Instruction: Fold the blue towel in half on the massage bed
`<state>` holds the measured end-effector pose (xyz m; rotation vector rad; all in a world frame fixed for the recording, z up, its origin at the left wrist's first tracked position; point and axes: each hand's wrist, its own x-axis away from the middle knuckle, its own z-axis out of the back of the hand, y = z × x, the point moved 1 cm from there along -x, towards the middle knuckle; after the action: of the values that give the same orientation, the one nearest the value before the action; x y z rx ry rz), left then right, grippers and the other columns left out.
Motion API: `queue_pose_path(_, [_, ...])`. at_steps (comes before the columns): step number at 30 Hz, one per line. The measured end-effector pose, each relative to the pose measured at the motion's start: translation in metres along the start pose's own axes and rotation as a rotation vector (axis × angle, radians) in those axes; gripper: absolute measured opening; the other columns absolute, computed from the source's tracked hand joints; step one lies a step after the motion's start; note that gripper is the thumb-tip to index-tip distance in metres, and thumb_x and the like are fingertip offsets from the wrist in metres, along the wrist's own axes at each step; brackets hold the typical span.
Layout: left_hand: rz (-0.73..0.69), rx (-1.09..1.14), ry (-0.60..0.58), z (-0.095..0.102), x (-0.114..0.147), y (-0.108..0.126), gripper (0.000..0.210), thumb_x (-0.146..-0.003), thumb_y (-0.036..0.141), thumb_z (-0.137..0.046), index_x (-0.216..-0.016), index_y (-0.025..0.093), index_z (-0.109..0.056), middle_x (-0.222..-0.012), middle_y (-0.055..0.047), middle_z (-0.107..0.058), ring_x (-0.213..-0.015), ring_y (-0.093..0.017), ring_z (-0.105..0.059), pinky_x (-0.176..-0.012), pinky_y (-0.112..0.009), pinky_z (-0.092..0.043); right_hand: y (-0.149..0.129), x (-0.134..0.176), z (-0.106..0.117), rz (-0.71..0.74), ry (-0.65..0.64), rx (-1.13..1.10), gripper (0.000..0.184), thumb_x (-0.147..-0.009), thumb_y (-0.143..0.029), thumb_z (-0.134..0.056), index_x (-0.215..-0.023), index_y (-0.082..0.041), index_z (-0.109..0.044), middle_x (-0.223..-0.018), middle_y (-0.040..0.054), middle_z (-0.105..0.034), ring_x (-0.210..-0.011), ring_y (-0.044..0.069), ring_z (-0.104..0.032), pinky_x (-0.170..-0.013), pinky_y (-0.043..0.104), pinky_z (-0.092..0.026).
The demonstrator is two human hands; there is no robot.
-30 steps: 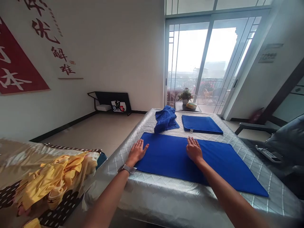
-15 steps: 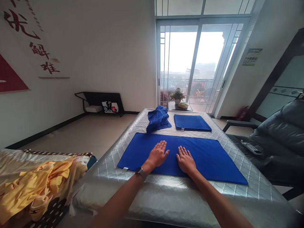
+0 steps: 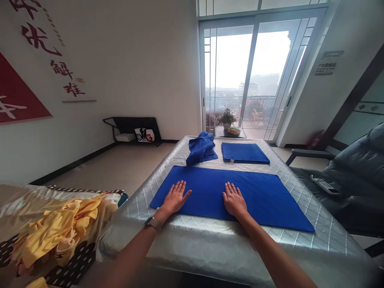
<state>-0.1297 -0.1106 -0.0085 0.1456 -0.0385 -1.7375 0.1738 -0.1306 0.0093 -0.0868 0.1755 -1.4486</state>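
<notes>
A blue towel [image 3: 207,192] lies spread flat across the silver quilted table cover [image 3: 192,244]. My left hand [image 3: 175,197] rests palm down near the towel's left end, its fingers stretched and the thumb out to the side. Flat on the towel's middle lies my right hand [image 3: 234,200], fingers extended and holding nothing. Just beyond the towel are a crumpled blue cloth [image 3: 202,148] on the left and a neatly folded stack of blue cloth [image 3: 245,153] on the right, with a small white tag at its front edge.
Yellow clothing [image 3: 60,232] is heaped on a covered surface at the left. A dark armchair [image 3: 354,176] holding a white device [image 3: 325,185] stands at the right. Behind the table, a potted plant [image 3: 227,118] sits before glass sliding doors [image 3: 228,72].
My left hand has slid left over the towel, away from my right hand. My right hand stays at about the same spot. The camera view has shifted slightly.
</notes>
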Motion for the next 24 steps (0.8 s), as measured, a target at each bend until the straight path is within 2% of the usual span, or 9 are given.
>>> queue_pose_path(3, [0.116, -0.047, 0.042, -0.002, 0.017, -0.053, 0.083, -0.100, 0.066, -0.014, -0.159, 0.008, -0.024, -0.165, -0.016, -0.022, -0.154, -0.029, -0.019, -0.125, -0.051, -0.019, 0.000, 0.000, -0.001, 0.001, -0.001, 0.004, 0.062, -0.103, -0.036, -0.022, -0.159, -0.009, -0.028, -0.166, 0.0085, -0.025, -0.154, 0.021, -0.018, -0.125, 0.039, -0.008])
queue_pose_path(5, [0.139, -0.054, 0.071, -0.003, 0.025, -0.069, 0.085, -0.100, 0.066, -0.014, -0.159, 0.006, -0.024, -0.165, -0.017, -0.023, -0.154, -0.029, -0.020, -0.125, -0.049, -0.019, 0.000, -0.001, 0.000, -0.002, -0.004, 0.013, 0.062, -0.104, -0.036, -0.022, -0.159, -0.009, -0.028, -0.166, 0.0087, -0.026, -0.154, 0.021, -0.019, -0.125, 0.040, -0.009])
queue_pose_path(10, [0.137, -0.059, 0.107, -0.005, 0.028, -0.068, 0.084, -0.100, 0.065, -0.015, -0.158, 0.005, -0.026, -0.165, -0.018, -0.024, -0.153, -0.029, -0.023, -0.124, -0.047, -0.019, -0.003, 0.005, 0.003, -0.024, 0.024, 0.045, 0.061, -0.104, -0.034, -0.021, -0.158, -0.008, -0.030, -0.165, 0.0090, -0.026, -0.154, 0.022, -0.018, -0.125, 0.041, -0.009])
queue_pose_path(14, [0.125, -0.054, 0.108, -0.006, 0.026, -0.067, 0.083, -0.100, 0.063, -0.017, -0.157, 0.003, -0.026, -0.164, -0.020, -0.024, -0.153, -0.030, -0.023, -0.123, -0.048, -0.021, 0.011, 0.021, 0.004, -0.011, -0.047, 0.063, 0.063, -0.104, -0.039, -0.019, -0.160, -0.010, -0.027, -0.166, 0.0069, -0.022, -0.155, 0.021, -0.016, -0.125, 0.042, -0.011])
queue_pose_path(18, [0.129, -0.036, 0.103, -0.007, 0.025, -0.071, 0.083, -0.100, 0.063, -0.018, -0.157, 0.002, -0.026, -0.165, -0.020, -0.023, -0.153, -0.030, -0.023, -0.123, -0.049, -0.022, 0.061, 0.043, 0.009, -0.081, -0.075, 0.140, 0.064, -0.104, -0.040, -0.017, -0.161, -0.013, -0.023, -0.167, 0.0037, -0.018, -0.155, 0.021, -0.013, -0.126, 0.043, -0.010])
queue_pose_path(24, [0.139, -0.024, 0.123, -0.010, 0.024, -0.072, 0.086, -0.099, 0.066, -0.017, -0.157, 0.003, -0.027, -0.164, -0.019, -0.025, -0.152, -0.031, -0.024, -0.123, -0.049, -0.022, 0.181, 0.076, 0.019, -0.297, -0.063, 0.218, 0.066, -0.101, -0.037, -0.018, -0.161, -0.008, -0.021, -0.168, 0.0070, -0.017, -0.155, 0.023, -0.014, -0.125, 0.044, -0.014])
